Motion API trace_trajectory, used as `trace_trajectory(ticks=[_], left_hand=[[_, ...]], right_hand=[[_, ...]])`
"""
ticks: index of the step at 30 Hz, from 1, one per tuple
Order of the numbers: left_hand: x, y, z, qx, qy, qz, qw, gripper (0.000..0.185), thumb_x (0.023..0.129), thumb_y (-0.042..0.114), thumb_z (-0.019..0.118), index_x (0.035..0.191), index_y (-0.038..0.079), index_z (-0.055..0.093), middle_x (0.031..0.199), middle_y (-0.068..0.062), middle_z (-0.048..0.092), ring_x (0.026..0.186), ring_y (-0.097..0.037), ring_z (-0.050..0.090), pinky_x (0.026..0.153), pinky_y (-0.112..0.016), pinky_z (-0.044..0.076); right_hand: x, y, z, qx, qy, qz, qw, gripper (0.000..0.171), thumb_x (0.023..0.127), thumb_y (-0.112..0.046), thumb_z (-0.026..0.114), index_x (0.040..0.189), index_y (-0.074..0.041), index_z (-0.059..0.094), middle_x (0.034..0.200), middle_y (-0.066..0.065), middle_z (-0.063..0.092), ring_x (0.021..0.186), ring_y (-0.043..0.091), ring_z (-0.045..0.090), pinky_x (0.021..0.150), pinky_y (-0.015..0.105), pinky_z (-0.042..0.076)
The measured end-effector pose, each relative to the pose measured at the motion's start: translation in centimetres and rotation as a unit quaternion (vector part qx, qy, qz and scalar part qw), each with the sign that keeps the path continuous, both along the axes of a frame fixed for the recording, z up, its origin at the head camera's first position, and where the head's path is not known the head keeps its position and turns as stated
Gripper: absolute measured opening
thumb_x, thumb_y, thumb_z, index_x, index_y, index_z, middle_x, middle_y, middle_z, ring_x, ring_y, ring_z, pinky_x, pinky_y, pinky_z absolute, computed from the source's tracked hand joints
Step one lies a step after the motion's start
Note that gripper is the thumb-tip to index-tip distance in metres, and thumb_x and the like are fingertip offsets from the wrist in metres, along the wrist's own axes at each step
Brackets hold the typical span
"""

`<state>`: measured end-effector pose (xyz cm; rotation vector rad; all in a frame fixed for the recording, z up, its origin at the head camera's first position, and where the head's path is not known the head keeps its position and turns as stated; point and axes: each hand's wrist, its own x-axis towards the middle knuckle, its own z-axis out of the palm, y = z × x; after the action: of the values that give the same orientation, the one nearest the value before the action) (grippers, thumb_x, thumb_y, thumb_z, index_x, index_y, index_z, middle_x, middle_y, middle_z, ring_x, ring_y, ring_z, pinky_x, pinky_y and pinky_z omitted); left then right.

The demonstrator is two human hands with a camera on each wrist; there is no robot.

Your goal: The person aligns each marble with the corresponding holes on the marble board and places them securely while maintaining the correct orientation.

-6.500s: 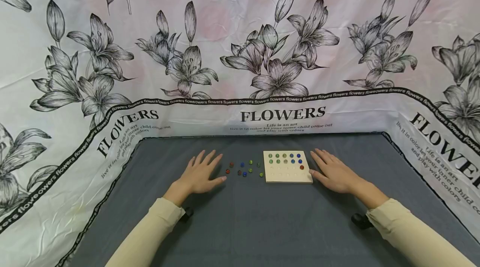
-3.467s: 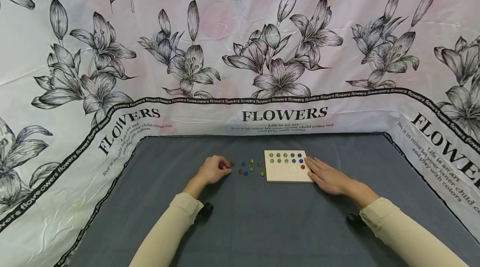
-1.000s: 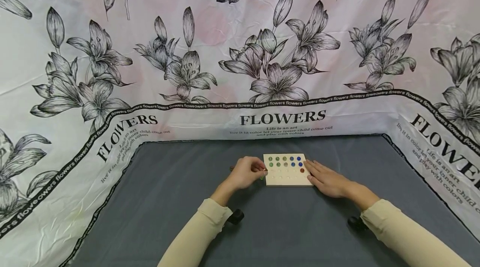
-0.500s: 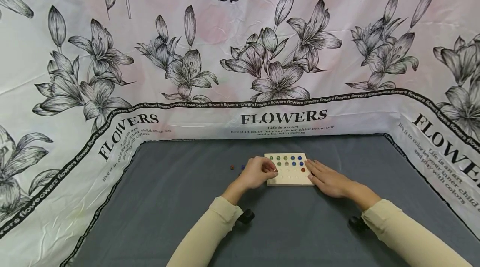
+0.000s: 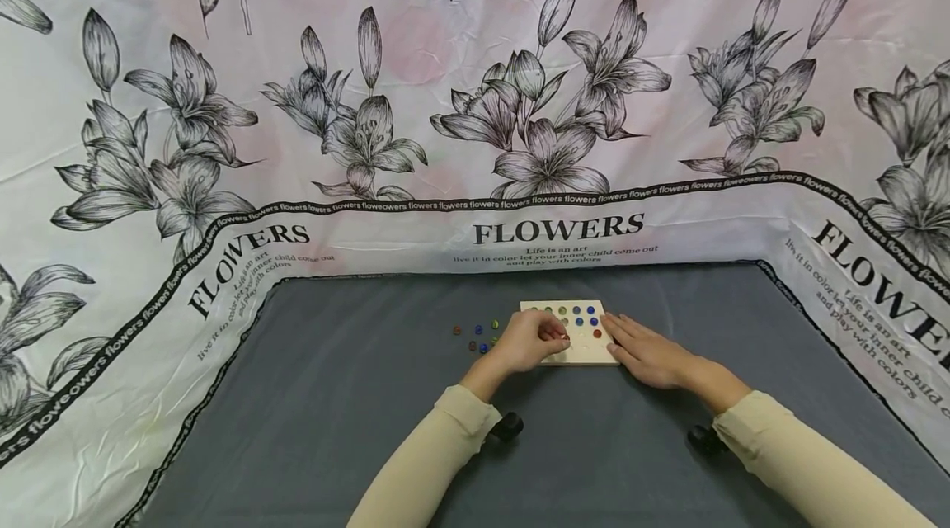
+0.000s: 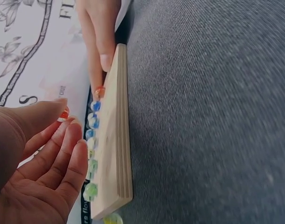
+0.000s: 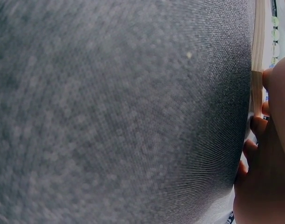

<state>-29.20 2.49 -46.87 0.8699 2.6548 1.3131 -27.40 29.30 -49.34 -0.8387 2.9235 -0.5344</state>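
The left hand (image 6: 35, 168) pinches a small red marble (image 6: 64, 114) between thumb and forefinger, just above the wooden board (image 5: 575, 342). The right hand (image 5: 646, 351) lies flat, fingers straight, against the board's right edge and holds nothing. I think the marble should go down slowly into a free hollow — not dropped — while the board is kept steady. Loose marbles (image 5: 475, 337) lie left of it on the grey cloth (image 5: 371, 396); a flower-printed sheet (image 5: 475, 99) hangs behind.

Grey woven table cloth (image 5: 594, 462) covers the work surface, fine ribbed weave up close. White backdrop sheet (image 5: 445, 82) stands behind the grey cloth and wraps round its left and right sides. Black line-drawn lilies above, faint pink patches. A black text band (image 5: 557, 196) runs just above the big "FLOWERS" print (image 5: 558, 228). Even, soft light.
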Motion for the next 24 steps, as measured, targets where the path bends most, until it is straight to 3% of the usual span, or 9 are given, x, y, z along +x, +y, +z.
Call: trace_trajectory(ticks=[5,13,24], left_hand=[[-0.4,0.9,0.0,-0.004,0.006,-0.005,1.0,0.01,0.094,0.011,0.076,0.1,0.003,0.075,0.091,-0.003,0.072,0.075,-0.004,0.062,0.07,-0.017,0.051],[-0.6,2.8,-0.5,-0.014,0.009,-0.013,0.9998,0.01,0.094,0.012,0.076,0.099,0.003,0.075,0.087,-0.001,0.071,0.071,-0.001,0.059,0.067,-0.016,0.049],[-0.7,5.1,-0.9,-0.044,0.009,-0.004,0.999,0.009,0.094,0.014,0.077,0.098,0.006,0.076,0.084,0.003,0.07,0.069,-0.001,0.057,0.066,-0.016,0.047]], right_hand=[[-0.2,0.1,-0.2,-0.003,-0.001,-0.005,1.0,0.061,0.113,-0.039,0.035,0.159,0.001,0.029,0.164,0.026,0.027,0.149,0.052,0.021,0.116,0.065,0.021],[0.2,0.0,0.4,-0.005,0.002,-0.004,1.0,0.057,0.112,-0.03,0.042,0.157,0.003,0.033,0.161,0.029,0.03,0.146,0.056,0.024,0.113,0.069,0.024],[0.5,-0.5,1.0,0.011,-0.009,-0.007,1.0,0.056,0.112,-0.029,0.041,0.158,0.003,0.032,0.163,0.026,0.029,0.149,0.051,0.024,0.117,0.064,0.024]])
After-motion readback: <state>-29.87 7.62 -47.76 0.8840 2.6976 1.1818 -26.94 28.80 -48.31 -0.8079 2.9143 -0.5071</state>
